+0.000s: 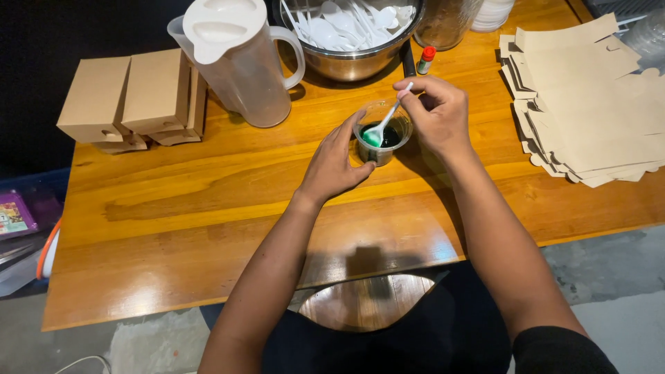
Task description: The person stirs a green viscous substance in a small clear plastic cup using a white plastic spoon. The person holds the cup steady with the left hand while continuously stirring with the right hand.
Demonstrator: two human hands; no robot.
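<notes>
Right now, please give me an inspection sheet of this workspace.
Surface: wooden table, glossy.
Job's things: small clear cup of green liquid; white plastic spoon dipped in it.
Clutter: plastic jug, metal bowl of white spoons, folded boxes, flat cardboard sheets, small red-capped bottle.
Grippers: left hand steadies the cup; right hand pinches the spoon.
Cables: nothing seen.
Surroundings: wooden stool, grey floor.

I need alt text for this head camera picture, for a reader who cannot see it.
A right hand stirs green liquid in a small clear cup with a white plastic spoon while the left hand steadies the cup on a wooden table.
</notes>
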